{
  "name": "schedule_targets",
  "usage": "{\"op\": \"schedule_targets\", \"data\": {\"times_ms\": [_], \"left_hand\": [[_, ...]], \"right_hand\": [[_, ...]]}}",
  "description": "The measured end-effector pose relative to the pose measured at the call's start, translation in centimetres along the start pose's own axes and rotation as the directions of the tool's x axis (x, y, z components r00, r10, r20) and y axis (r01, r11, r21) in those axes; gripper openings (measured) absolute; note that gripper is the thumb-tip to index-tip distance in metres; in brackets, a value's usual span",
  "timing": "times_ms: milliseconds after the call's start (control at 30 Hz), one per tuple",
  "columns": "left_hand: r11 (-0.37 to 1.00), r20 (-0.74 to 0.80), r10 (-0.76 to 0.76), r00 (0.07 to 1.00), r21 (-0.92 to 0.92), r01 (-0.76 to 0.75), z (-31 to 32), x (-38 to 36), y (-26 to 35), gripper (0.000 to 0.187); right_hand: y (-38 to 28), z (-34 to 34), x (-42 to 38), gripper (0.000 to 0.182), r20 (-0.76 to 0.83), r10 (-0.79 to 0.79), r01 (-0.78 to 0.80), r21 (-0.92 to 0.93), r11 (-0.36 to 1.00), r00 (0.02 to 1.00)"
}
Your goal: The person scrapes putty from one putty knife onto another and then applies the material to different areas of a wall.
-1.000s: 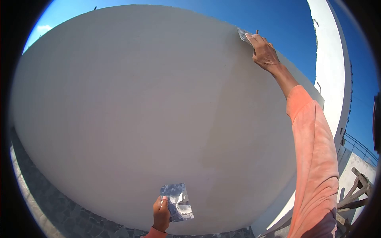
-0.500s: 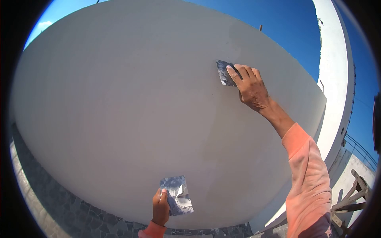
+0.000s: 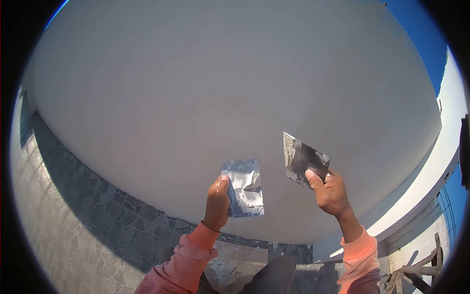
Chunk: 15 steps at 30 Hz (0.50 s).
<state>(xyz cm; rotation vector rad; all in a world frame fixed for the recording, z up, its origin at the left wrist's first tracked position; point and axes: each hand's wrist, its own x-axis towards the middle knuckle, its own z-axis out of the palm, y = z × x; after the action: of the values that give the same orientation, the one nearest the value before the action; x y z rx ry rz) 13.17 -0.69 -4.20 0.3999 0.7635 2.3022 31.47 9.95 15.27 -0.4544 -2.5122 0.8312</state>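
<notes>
My left hand point(image 3: 217, 205) grips the edge of a flat, shiny putty scraper point(image 3: 243, 196), thumb on its face. White putty lies smeared and lumped across that metal blade. To the right, my right hand point(image 3: 331, 194) pinches a second, darker putty scraper point(image 3: 307, 156) at its lower right corner. Pale putty coats the left edge of this dark blade. Both blades are held apart, in front of a broad pale wall point(image 3: 171, 108). A darker, damp-looking area shows on the wall's right part.
Grey stone-patterned paving point(image 3: 122, 215) runs along the wall's foot. Below my hands lies a pale, putty-smeared board or sheet point(image 3: 235, 257), near my legs point(image 3: 271, 277). A wooden trestle point(image 3: 421, 270) stands at lower right, beside a white wall edge point(image 3: 416, 196).
My right hand has come down off the wall with its scraper, whose putty-edged face now shows. My left hand and its scraper appear higher and closer to it. The view has tilted downward.
</notes>
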Motion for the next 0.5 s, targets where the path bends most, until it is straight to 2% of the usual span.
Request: {"op": "schedule_targets", "data": {"times_ms": [67, 100, 167, 233, 300, 400, 500], "left_hand": [[1.0, -0.011, 0.015, 1.0, -0.009, -0.015, 0.1, 0.1, -0.3, 0.026], [1.0, -0.01, 0.025, 1.0, -0.015, -0.025, 0.1, 0.3, -0.3, 0.027], [0.996, 0.032, -0.052, 0.998, -0.076, 0.054, 0.2, 0.2, 0.3, 0.027], [0.979, 0.089, -0.141, 0.986, -0.133, 0.152, -0.1, 0.0, 0.4, 0.026], [0.95, 0.167, -0.22, 0.961, -0.186, 0.25, -0.9, 0.5, 0.1, 0.026], [0.901, 0.189, -0.3, 0.935, -0.267, 0.343, -1.1, 0.6, 0.7, 0.033], [0.878, 0.19, -0.34, 0.921, -0.286, 0.383, -1.0, 0.7, 2.6, 0.026]], "right_hand": [[0.7, 1.8, -1.0, 0.035, 0.038, -0.089, 0.091, -0.048, 0.995, 0.995], [1.6, 2.5, -1.4, 0.045, 0.068, -0.26, 0.264, -0.068, 0.962, 0.963], [3.4, 3.7, -0.9, 0.052, 0.056, -0.524, 0.527, -0.144, 0.838, 0.85], [4.6, 4.6, -0.4, 0.058, 0.078, -0.714, 0.707, -0.245, 0.663, 0.696], [4.5, 5.5, -0.4, 0.058, 0.118, -0.719, 0.72, -0.265, 0.642, 0.685], [3.9, 7.2, 0.5, 0.055, 0.192, -0.733, 0.754, -0.266, 0.601, 0.652], [4.0, 8.9, 1.6, 0.052, 0.298, -0.693, 0.754, -0.277, 0.596, 0.657]]}}
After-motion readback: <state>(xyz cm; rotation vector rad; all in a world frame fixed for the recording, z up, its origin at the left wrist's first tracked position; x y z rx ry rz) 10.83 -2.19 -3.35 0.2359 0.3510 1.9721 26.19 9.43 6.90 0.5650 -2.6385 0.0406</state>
